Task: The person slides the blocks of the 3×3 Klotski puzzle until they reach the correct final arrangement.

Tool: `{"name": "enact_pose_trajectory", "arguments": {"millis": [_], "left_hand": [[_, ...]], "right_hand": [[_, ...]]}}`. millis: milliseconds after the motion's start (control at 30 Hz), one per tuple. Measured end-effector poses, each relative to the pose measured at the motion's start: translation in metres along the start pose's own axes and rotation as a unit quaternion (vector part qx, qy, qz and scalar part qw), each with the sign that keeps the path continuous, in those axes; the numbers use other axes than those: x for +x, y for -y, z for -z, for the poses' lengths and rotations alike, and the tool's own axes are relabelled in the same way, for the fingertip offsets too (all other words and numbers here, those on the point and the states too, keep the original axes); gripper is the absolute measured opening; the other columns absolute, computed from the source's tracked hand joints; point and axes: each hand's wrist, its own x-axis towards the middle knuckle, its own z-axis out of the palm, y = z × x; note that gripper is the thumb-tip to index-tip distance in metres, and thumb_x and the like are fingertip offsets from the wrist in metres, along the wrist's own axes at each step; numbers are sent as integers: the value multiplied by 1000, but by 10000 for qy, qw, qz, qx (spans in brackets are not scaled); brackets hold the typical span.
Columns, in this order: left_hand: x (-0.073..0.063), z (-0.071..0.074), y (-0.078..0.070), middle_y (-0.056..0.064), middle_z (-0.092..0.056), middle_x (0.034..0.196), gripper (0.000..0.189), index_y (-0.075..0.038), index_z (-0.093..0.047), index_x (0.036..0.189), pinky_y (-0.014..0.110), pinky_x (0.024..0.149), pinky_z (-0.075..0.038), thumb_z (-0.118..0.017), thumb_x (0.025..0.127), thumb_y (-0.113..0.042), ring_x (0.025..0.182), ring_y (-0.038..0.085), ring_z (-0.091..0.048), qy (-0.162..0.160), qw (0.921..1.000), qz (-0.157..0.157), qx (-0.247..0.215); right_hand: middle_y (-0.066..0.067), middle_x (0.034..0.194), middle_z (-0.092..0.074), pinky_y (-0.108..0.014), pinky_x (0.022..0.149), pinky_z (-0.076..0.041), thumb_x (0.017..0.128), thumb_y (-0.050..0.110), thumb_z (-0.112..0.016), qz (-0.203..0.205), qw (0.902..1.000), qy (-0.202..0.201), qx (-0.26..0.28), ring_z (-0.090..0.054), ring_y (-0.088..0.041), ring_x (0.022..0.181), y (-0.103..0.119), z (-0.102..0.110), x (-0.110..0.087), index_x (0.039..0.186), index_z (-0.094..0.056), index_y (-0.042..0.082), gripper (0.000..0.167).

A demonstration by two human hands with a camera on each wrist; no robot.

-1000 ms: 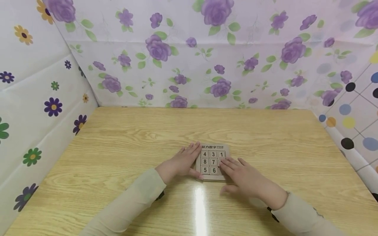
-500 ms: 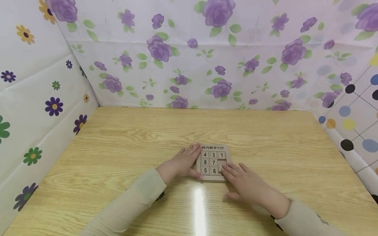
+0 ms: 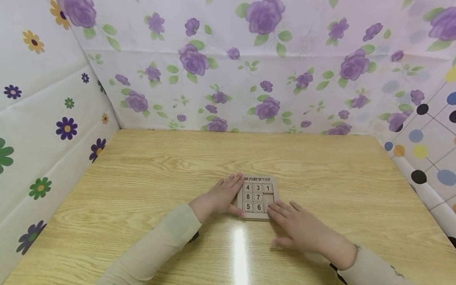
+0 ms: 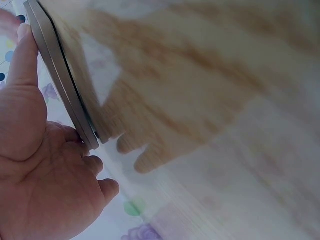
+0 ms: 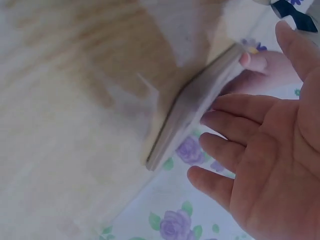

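Left of the number board point(image 3: 254, 215), which lay flat on the desk point(image 3: 142, 178), I noted the left grip point(image 3: 220, 197): fingers and thumb splayed against the board's edge, clasping nothing. Right of it, the right grip point(image 3: 299, 225): fingers extended, no hold, tips on a half-hidden tile point(image 3: 266, 208) at the board's lower right. Tile 1 point(image 3: 268, 188) sat above a bare slot point(image 3: 268, 198). Beyond the board, floral cloth point(image 3: 235, 89).

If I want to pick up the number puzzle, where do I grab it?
Probably by the left and right edges of the number slide puzzle, one hand from each side. It lies flat on the table, and its straight, opposite sides should squeeze well without touching the number tiles. The left hand is at the left edge.
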Motion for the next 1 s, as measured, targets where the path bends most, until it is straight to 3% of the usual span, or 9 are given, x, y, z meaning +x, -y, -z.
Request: {"name": "enact_pose_trajectory", "arguments": {"millis": [400, 600, 1000], "left_hand": [[3, -5, 4, 8, 4, 160, 112, -6, -6, 153, 47, 120, -5, -68, 76, -59, 148, 26, 1, -32, 10000, 38, 19], [4, -7, 5, 8, 3, 160, 112, -7, -7, 153, 48, 120, -5, -67, 75, -60, 148, 26, 0, -39, 10000, 25, 29], [5, -7, 7, 9, 1, 161, 111, -6, -8, 153, 48, 120, -7, -66, 76, -61, 148, 27, -1, -52, 9999, 23, 89]], "right_hand": [[-21, 143, -45, -60, 106, -34, 90, 45, -59, 16, 9999, -139, 80, -40, -39, 133, -20, 13, 18, 137, -47, -1, 68], [-22, 147, -39, -60, 109, -30, 91, 47, -56, -184, 9991, -17, 380, -35, -40, 137, -29, 8, 30, 141, -41, -2, 72], [-21, 149, -37, -58, 111, -28, 90, 51, -55, -335, 9990, 113, 277, -34, -38, 137, -35, -4, 40, 142, -40, -3, 76]]}}
